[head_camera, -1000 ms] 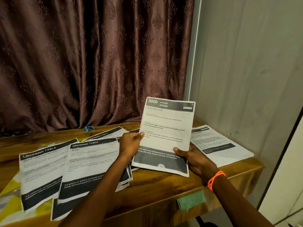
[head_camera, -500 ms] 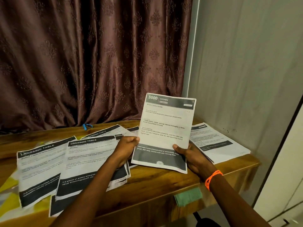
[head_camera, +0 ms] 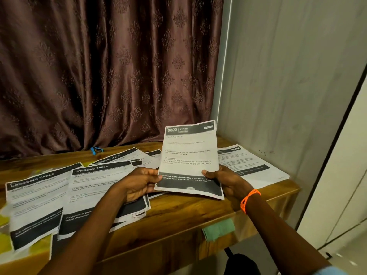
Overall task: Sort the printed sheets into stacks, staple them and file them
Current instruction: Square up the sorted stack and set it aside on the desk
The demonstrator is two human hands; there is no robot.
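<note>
Held sheet point(head_camera: 189, 157) reads "KITCHEN"; table sheets point(head_camera: 101, 187) read "DRESSING TABLE".

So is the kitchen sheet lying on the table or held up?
Held up. The left hand and right hand grip the kitchen sheet at its lower edges, raised and tilted above the table.

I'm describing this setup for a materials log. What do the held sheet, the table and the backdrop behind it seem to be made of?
Held sheet: plain matte printer paper, judging by its printed black bands and curling edges.
Table: looks like glossy wood or wood-look laminate; grain lines and a sheen show.
Curtain: brown woven fabric with an embossed motif, hanging in soft, faintly shiny folds.
</note>
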